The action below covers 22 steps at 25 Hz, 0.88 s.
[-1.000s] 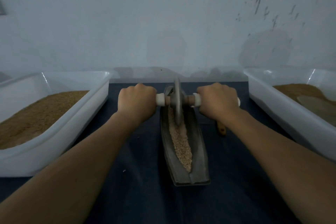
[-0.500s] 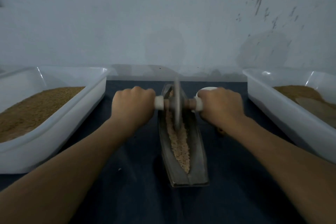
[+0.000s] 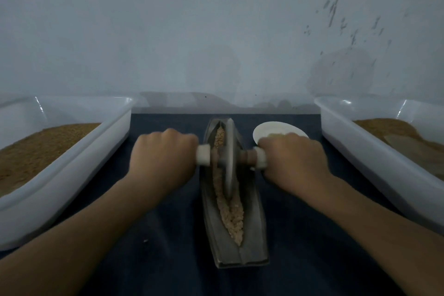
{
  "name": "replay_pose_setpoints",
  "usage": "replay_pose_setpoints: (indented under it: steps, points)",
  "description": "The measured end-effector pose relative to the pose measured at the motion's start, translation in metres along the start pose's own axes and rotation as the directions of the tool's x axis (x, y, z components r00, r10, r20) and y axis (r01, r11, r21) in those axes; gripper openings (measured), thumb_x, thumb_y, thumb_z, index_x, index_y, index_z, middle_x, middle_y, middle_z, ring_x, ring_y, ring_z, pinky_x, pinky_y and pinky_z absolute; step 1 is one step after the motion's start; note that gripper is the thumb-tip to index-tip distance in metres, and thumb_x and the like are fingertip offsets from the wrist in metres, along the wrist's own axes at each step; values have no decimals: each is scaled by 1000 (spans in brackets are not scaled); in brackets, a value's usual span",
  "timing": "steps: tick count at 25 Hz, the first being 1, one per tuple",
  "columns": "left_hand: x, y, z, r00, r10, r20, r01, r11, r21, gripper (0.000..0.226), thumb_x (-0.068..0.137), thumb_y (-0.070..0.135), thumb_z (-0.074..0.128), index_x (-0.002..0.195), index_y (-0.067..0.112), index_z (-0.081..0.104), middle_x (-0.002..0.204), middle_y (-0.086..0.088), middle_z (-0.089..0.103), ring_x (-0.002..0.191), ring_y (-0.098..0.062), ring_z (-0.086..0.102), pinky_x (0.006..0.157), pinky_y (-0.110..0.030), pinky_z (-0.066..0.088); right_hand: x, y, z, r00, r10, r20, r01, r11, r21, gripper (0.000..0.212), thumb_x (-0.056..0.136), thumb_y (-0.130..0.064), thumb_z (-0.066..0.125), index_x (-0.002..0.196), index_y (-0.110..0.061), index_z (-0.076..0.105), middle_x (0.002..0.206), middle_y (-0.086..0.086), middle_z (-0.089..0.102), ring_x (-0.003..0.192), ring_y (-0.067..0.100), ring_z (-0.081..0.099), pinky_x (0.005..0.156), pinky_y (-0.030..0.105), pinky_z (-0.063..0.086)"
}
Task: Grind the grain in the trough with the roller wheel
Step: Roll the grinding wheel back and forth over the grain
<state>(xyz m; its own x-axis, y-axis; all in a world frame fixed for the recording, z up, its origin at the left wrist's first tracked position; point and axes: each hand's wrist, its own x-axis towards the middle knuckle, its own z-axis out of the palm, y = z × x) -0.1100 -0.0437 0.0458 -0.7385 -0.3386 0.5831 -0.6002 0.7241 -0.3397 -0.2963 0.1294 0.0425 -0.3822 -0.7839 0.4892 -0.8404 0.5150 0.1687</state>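
Your left hand [image 3: 163,158] and right hand [image 3: 293,161] are each gripping a handle [image 3: 248,157] end, fingers curled round it. The roller wheel [image 3: 229,158] is standing upright on the grain [image 3: 234,218] in the trough's [image 3: 252,235] far half.

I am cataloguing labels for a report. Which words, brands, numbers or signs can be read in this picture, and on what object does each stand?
None: no text can be read.
The trough, roller wheel, left tub, right tub and white dish show plain surfaces.
The dark marks on the wall look like stains or scratches, not letters.
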Motion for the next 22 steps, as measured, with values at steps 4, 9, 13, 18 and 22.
replay_pose_setpoints:
  steps: [4,9,13,18,22]
  points:
    - [41,1,14,968,-161,195,181,979,-92,16,89,40,62,84,26,55,79,1,57,70,-24,57,60,-33,36,62,-13,-4,994,7,107,-4,1000,-30,12,89,-36,67,94,-26,61,91,-2,63,84,23,61,63,31,42]
    - [-32,-5,-9,993,20,-116,-30,996,-88,43,64,35,69,67,32,27,52,12,25,44,-9,9,49,-19,6,-14,4,-13,981,-189,-42,188,982,-36,25,69,-39,61,74,-38,37,66,-10,45,55,19,46,46,23,19]
    - [-21,-1,-9,1000,-5,-15,5,1000,2,29,66,31,66,64,28,37,53,9,22,43,-13,11,47,-20,9,-10,4,-7,984,-114,-139,110,993,-35,25,63,-42,64,68,-34,41,57,-13,24,45,12,26,47,19,14]
    - [51,4,3,967,-117,227,136,989,-66,13,89,34,63,96,23,62,87,-3,60,78,-28,62,62,-34,38,62,-11,7,987,51,154,-63,995,73,17,88,-41,64,82,-29,54,86,-3,61,82,24,61,64,33,43]
    - [-7,6,-15,1000,19,-23,-20,999,-31,29,69,26,74,69,24,45,55,5,35,43,-17,28,46,-24,16,-9,3,1,998,-55,-41,56,998,4,21,74,-39,60,74,-33,40,67,-10,43,61,22,51,48,25,22]
